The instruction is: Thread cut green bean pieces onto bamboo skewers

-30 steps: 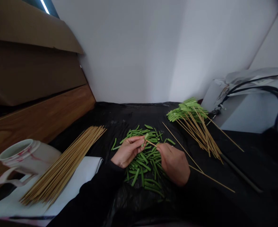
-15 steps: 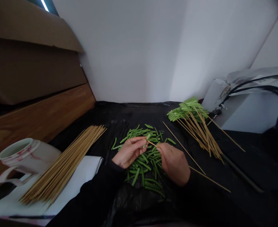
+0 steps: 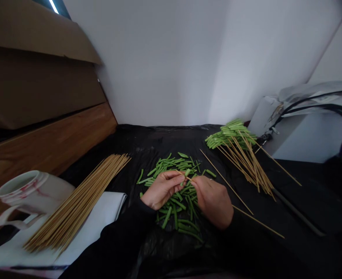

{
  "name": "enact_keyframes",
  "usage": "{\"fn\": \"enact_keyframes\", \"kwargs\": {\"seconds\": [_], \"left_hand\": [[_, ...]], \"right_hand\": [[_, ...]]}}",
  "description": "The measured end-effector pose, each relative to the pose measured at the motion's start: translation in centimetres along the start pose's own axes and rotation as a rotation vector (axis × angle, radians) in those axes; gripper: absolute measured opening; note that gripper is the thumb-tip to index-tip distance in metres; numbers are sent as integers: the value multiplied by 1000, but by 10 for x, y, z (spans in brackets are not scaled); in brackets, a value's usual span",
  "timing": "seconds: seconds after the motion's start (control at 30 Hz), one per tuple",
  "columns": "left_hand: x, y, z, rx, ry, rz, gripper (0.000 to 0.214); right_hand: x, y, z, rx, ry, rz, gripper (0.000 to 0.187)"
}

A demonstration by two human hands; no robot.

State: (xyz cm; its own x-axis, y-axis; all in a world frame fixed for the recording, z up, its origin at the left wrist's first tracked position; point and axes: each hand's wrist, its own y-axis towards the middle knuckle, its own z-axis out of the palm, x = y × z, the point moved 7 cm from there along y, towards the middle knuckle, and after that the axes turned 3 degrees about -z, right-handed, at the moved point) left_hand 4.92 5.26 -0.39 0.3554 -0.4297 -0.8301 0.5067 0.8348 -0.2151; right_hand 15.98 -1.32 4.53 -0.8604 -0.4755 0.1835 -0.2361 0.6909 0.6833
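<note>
Between finger and thumb, my left hand pinches a short piece of green bean. A thin bamboo skewer passes through the piece, and its tip shows on the left above my left fingers. My right hand is closed around the skewer just right of the bean; the rest of the skewer is hidden by that hand. Under and around both hands lies a loose pile of cut green beans on black plastic sheeting.
A bundle of bare skewers lies left on a white folded sheet, beside a white mug. Filled skewers with green bean pieces are stacked back right. Two loose skewers lie near my right hand. A white wall stands behind.
The skewer tip now sticks out past the bean piece on the left, where it did not show before. Both hands have come slightly closer together.
</note>
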Motion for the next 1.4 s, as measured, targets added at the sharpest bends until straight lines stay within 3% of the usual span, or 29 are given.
{"fn": "enact_keyframes", "kwargs": {"seconds": [0.3,0.5,0.63,0.8,0.93,1.03,1.1,1.23,1.3,1.4], "left_hand": [[-17,2,-9,-55,-60,88,14],[-11,4,-13,-32,-69,47,14],[-11,5,-15,-45,-19,64,16],[-19,-1,-11,-132,243,182,27],[-22,-9,17,-30,699,355,16],[-22,-12,25,22,869,429,13],[-29,-12,17,-24,846,437,14],[-59,-15,-9,-237,757,420,20],[-72,-11,-10,-222,821,360,23],[-82,9,-2,-83,995,279,25]], "right_hand": [[-6,1,-1,30,-10,6,24],[-8,-2,3,79,27,18,25],[-11,1,-1,74,-81,-15,25],[-37,7,-22,-56,-242,39,22],[-58,7,-34,-101,-322,115,23],[-65,5,-35,-83,-362,153,25],[-67,5,-34,-70,-383,166,26],[-70,3,-28,-26,-403,174,24],[-71,3,-27,-7,-410,184,23],[-72,3,-27,-3,-413,196,22]]}}
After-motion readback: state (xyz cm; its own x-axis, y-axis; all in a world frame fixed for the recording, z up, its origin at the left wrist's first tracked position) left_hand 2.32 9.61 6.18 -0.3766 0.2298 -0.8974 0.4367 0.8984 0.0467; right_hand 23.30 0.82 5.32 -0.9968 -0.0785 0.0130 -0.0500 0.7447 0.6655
